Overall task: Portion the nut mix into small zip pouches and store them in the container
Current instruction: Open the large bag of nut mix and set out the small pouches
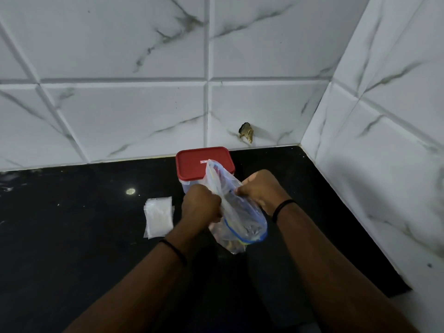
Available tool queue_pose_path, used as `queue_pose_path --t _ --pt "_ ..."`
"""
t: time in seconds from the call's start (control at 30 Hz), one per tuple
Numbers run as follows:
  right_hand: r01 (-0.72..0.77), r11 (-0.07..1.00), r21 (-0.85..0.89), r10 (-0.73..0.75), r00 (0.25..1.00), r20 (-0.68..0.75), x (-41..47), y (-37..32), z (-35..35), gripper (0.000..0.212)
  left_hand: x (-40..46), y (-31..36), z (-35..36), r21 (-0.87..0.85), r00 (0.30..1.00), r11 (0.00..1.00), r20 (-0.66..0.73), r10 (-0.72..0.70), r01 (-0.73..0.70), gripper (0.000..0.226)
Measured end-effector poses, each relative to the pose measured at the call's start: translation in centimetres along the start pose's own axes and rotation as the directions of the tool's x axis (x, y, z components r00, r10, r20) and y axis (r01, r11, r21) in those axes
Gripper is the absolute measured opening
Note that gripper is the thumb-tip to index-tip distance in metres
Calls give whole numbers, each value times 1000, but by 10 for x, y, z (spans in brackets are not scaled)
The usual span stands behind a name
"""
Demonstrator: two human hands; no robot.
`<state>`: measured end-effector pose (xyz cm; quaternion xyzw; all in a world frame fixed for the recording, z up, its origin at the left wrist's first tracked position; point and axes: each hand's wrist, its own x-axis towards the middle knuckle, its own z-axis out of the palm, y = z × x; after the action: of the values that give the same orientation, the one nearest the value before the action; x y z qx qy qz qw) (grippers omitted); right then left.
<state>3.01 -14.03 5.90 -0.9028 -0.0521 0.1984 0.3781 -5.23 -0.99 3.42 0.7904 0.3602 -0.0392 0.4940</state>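
Both hands are raised above the black worktop [72, 236], near its back edge. The left hand [200, 205] has its fingers curled tight on one side of a clear zip bag [240, 212]. The right hand [260, 188] pinches the opposite side, fingers closed on the plastic. The bag hangs between them, its blue zip strip sagging low; brownish contents show at the bottom, too blurred to identify. A thin dark band sits on each wrist.

A container [185, 186] with a red lid [192, 162], closed, stands at the back edge against the tiled wall [144, 104], just behind the hands. A stack of small clear pouches [158, 216] lies flat just left of the left hand.
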Motion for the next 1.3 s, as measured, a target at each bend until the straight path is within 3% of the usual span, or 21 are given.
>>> queue_pose_path --t 0.03,0.1,0.2,0.33,0.43,0.53,0.6,0.67,0.83,1.0,1.07,1.13,1.2,1.3 --pt "-19 998 58 20 1000 -18 2 2 0 17 -3 4 -2 -212 997 974 37 -70 76 12" --pt "-67 954 291 75 997 -15 5 6 4 15 -8 9 -2 -544 981 816 114 -160 196 21" --pt "-236 662 711 169 972 165 8 9 16 23 -5 8 -3 -776 971 586 151 -185 233 28" --pt "-330 305 893 106 944 313 5 6 7 23 8 4 -18 -888 968 392 189 -167 241 25" --pt "-298 70 952 63 954 293 -2 6 -12 18 13 -2 -33 -959 978 193 200 -57 207 24" --pt "-270 -12 963 100 958 270 -7 11 -23 20 18 -5 -46 -975 975 -24 223 14 223 26" --pt "-277 19 961 152 951 271 -9 16 -26 24 19 -6 -52 -962 963 -58 265 47 267 28" --pt "-313 104 944 194 937 290 -11 21 -28 29 20 -9 -56 -954 952 -14 299 65 301 29" --pt "-422 351 836 260 901 346 -13 37 -26 23 13 -7 -63 -860 891 290 451 45 420 25" --pt "-481 683 549 359 876 322 -12 53 -19 27 20 3 -56 -723 854 544 519 22 425 27" --pt "-440 820 366 368 895 254 -11 60 -23 25 36 -2 -51 -686 873 629 486 24 365 32" --pt "-305 948 96 279 935 218 -10 63 -29 21 49 -4 -45 -632 922 743 383 54 219 30" --pt "-131 974 -183 165 969 183 -8 62 -28 18 52 -1 -40 -550 940 831 320 119 81 29" --pt "-13 984 -178 30 996 89 -9 43 -20 35 55 8 -36 -470 888 883 411 204 15 31"
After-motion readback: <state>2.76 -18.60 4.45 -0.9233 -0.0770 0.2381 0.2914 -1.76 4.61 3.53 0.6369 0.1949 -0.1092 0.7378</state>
